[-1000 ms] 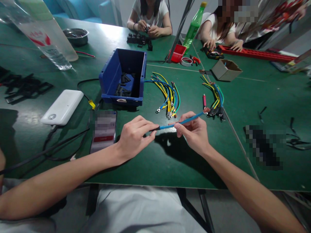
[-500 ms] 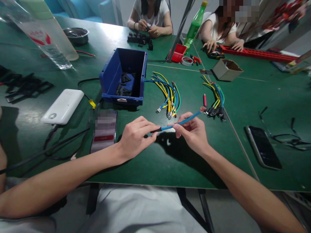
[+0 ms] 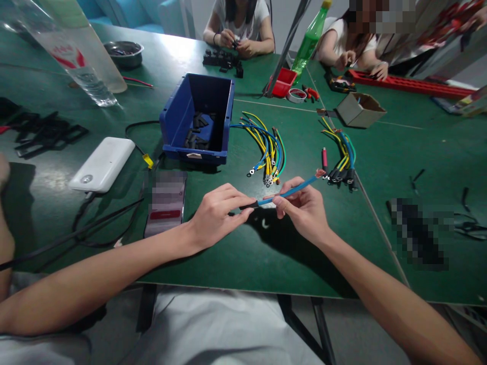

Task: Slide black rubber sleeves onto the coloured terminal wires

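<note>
A short blue cable is held between my two hands above the table, slanting up to the right, with frayed bare copper strands at its right end. On its left end sits a black sleeve, pinched between the thumb and fingers of my left hand. My right hand grips the cable near its middle. Beyond my hands lies a bundle of yellow, blue and green wires with ring terminals. Another wire bundle, its lower ends in black sleeves, lies past my right hand.
A blue bin holds several black sleeves. A phone and a white power bank with cables lie left. Another phone lies right. Farther back are a small cardboard box, a red tray and two people's hands.
The view has shifted slightly, moving the scene a little to the right. Both my hands keep their grip. At the back right, another person's hand has lifted off the black-and-yellow item.
</note>
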A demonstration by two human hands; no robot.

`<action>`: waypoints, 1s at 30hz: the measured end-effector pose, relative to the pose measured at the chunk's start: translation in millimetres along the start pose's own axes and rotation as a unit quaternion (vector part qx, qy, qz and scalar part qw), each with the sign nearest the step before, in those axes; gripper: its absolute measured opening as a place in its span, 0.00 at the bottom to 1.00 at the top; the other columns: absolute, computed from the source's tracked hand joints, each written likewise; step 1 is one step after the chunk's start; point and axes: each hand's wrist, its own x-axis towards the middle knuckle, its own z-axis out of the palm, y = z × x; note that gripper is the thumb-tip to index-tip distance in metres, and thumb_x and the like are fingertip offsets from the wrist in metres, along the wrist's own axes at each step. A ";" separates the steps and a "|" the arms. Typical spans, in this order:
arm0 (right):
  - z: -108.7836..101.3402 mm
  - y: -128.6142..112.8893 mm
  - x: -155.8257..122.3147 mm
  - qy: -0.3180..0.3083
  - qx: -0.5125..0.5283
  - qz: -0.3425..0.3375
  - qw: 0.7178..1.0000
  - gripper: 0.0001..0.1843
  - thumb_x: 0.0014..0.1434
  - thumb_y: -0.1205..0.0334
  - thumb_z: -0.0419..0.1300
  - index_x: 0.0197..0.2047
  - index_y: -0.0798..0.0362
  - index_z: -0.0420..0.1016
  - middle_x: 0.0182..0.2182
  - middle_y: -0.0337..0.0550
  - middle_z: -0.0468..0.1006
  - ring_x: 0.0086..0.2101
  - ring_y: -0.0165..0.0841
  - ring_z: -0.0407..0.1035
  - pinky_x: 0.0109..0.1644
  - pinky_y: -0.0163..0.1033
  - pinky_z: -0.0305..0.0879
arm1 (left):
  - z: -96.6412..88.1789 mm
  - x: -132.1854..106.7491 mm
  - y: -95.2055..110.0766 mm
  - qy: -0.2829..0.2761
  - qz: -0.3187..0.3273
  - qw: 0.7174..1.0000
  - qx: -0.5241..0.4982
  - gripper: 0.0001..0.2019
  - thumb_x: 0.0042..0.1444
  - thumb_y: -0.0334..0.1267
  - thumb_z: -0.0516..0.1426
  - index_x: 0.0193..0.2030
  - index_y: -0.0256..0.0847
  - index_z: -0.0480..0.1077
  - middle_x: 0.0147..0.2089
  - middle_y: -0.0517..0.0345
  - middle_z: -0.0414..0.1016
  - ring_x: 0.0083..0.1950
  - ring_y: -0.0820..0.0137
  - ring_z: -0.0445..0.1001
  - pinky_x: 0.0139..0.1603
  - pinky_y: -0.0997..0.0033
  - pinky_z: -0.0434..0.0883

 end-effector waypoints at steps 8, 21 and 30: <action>-1.0 1.4 0.5 -0.008 0.004 0.004 1.000 0.18 0.50 0.55 0.71 0.33 0.51 0.65 0.25 0.38 0.81 0.16 0.24 0.68 0.19 0.29 0.65 | 0.5 0.0 -0.9 -0.014 -0.005 1.000 -0.002 0.08 0.58 0.31 0.60 0.44 0.36 0.76 0.37 0.52 0.80 0.37 0.70 0.75 0.40 0.69 0.74; 1.5 3.1 0.6 -0.007 0.000 0.008 1.000 0.18 0.50 0.56 0.71 0.33 0.51 0.65 0.26 0.38 0.81 0.16 0.24 0.67 0.18 0.29 0.64 | 0.9 -1.5 -1.6 -0.027 -0.004 1.000 0.000 0.08 0.59 0.31 0.59 0.45 0.35 0.75 0.39 0.52 0.80 0.39 0.70 0.75 0.41 0.68 0.75; 1.8 3.2 1.5 -0.007 -0.006 0.018 1.000 0.18 0.50 0.54 0.71 0.33 0.51 0.64 0.25 0.38 0.81 0.15 0.24 0.66 0.18 0.29 0.64 | 1.7 -1.1 -2.2 -0.030 0.002 1.000 0.001 0.08 0.59 0.31 0.59 0.45 0.36 0.76 0.39 0.51 0.80 0.39 0.69 0.75 0.42 0.67 0.75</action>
